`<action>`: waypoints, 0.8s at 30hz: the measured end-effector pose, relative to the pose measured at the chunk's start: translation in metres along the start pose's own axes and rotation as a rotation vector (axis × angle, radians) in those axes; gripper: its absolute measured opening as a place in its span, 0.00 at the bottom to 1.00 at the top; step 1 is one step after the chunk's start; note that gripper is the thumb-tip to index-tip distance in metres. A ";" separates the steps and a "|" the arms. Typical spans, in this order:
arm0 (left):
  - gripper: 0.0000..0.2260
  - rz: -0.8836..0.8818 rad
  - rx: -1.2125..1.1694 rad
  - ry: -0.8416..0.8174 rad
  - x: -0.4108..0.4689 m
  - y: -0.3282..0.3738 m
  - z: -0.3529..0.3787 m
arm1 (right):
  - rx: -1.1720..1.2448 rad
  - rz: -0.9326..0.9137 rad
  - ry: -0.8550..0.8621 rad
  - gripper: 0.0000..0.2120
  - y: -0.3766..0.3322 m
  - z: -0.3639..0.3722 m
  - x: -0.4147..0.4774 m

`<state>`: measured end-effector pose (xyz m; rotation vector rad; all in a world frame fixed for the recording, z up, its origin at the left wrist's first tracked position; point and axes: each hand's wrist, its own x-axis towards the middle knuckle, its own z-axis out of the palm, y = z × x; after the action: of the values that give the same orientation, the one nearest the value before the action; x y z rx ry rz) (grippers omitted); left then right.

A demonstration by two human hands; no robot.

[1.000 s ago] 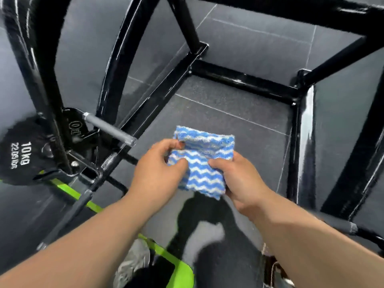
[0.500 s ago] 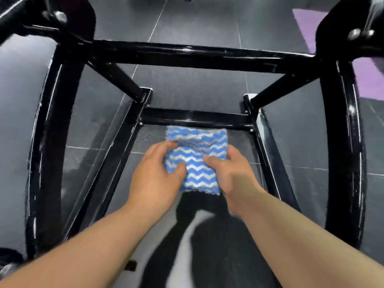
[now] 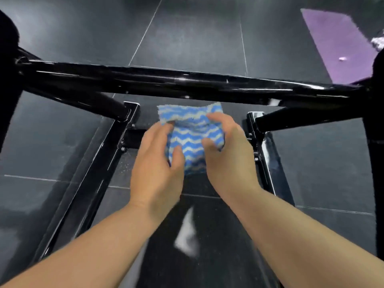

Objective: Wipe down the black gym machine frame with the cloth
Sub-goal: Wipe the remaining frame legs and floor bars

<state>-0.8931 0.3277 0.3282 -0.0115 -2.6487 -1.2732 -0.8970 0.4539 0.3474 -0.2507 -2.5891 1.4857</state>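
Dark rubber floor tiles (image 3: 197, 38) lay under the black machine frame (image 3: 62, 77), whose glossy top crossbar (image 3: 187, 84) ran from nine o'clock to three o'clock across the upper view. Toward eight o'clock the left base rail (image 3: 93, 173) slanted along the floor. Just right of it, the left hand (image 3: 158, 169) pinched the cloth (image 3: 191, 136) at its left side, thumb and fingers curled onto the fabric. The blue-and-white zigzag cloth hung near the centre, a little toward twelve o'clock, on the near side of the crossbar; no contact with the bar could be seen. The right hand (image 3: 228, 161) gripped the opposite edge, fingers hooked over the upper corner. Two hands bunching one small cloth suggested it was being folded into a pad to fit the palm, so wiping had probably not begun on this bar. At four o'clock the right base rail (image 3: 268, 163) showed pale streaks. Well apart, at one o'clock, lay a purple mat (image 3: 340, 44).
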 end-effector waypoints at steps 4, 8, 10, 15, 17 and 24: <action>0.21 0.091 0.111 -0.004 0.079 0.016 0.014 | -0.265 -0.166 0.010 0.24 -0.009 -0.002 0.081; 0.15 0.068 0.307 -0.012 0.167 0.013 0.016 | -0.735 -0.111 0.032 0.22 -0.002 -0.002 0.163; 0.12 0.098 0.423 -0.026 0.193 0.007 0.008 | -0.870 -0.061 0.040 0.16 0.004 -0.005 0.172; 0.14 0.058 0.632 -0.270 0.276 -0.003 0.024 | -0.968 0.202 -0.291 0.26 -0.003 0.008 0.235; 0.15 0.005 0.627 -0.386 0.286 -0.005 0.035 | -0.912 0.224 -0.507 0.24 -0.011 0.014 0.258; 0.12 -0.033 0.608 -0.416 0.290 -0.008 0.034 | -0.935 0.239 -0.476 0.23 0.005 -0.029 0.246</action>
<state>-1.1837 0.3257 0.3547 -0.1565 -3.2936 -0.4566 -1.1308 0.5339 0.3682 -0.3332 -3.5732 0.2525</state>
